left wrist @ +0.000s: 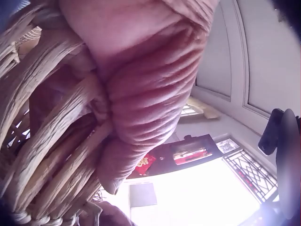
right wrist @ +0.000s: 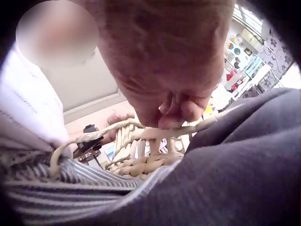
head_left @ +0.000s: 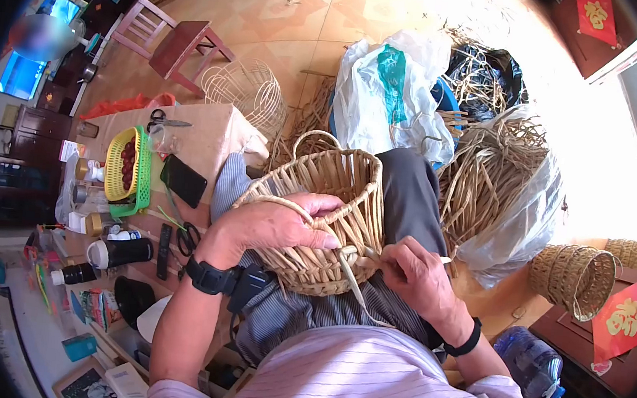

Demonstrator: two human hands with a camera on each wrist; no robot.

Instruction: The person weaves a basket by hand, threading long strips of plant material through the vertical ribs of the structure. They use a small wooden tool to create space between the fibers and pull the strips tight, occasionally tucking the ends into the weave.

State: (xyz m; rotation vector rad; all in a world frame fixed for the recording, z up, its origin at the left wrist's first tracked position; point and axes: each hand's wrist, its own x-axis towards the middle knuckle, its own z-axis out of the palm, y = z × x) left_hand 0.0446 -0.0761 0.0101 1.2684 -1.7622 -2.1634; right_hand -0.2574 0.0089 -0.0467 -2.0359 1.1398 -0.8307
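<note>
A woven straw basket (head_left: 305, 263) lies tilted on the person's lap. The left hand (head_left: 282, 222) grips its side wall, thumb outside and fingers inside; in the left wrist view that hand (left wrist: 141, 80) lies against the basket's strands (left wrist: 51, 127). The right hand (head_left: 420, 278) pinches a straw strand at the basket's right edge, its end sticking out past the hand. In the right wrist view the right hand's fingertips (right wrist: 176, 110) press together on a pale strand (right wrist: 160, 133). A loose flat strand (head_left: 355, 285) hangs from the basket over the striped cloth.
Left, a table (head_left: 211, 123) holds scissors (head_left: 169, 122), a phone (head_left: 184, 181), a yellow basket (head_left: 116, 164) and bottles. Ahead stand a wire-like frame basket (head_left: 246, 94), a plastic bag (head_left: 386, 90) and straw bundles (head_left: 493, 177). Finished-looking baskets (head_left: 573, 279) and a water jug (head_left: 529, 357) are right.
</note>
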